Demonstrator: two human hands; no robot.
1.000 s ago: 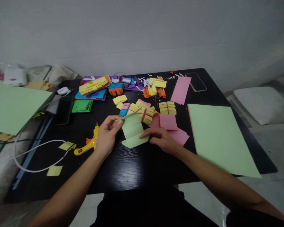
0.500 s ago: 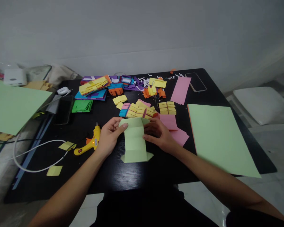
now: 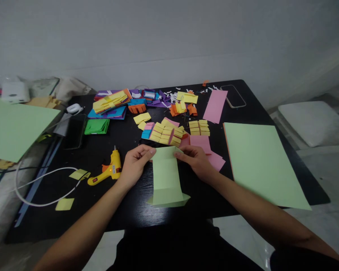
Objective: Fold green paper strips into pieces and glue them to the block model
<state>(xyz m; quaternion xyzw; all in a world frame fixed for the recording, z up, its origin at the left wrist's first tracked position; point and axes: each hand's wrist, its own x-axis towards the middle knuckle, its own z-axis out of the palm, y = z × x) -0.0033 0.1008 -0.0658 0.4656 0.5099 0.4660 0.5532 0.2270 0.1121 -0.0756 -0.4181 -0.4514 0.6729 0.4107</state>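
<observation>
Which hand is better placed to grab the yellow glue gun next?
Probably the left hand: the glue gun lies right beside it, while the right hand is farther off, across the folded green paper. Both hands pinch the paper's far end, so the left would need to let go first.

Folded green paper (image 3: 166, 180): upper corners partly covered by the thumbs. Left hand (image 3: 137, 162), right hand (image 3: 196, 160): some fingertips hidden behind that paper. Pink sheets (image 3: 216, 160): partly obscured by the right hand. Orange sheet (image 3: 227, 143): all but a thin edge concealed under the large green sheet (image 3: 262, 162). Glue gun (image 3: 113, 169): label too small to read. White scraps (image 3: 173, 98): too small to count. Left-hand green sheet (image 3: 17, 128): cut by the picture's left edge. White seat (image 3: 313, 120): blurred, cropped at right.
</observation>
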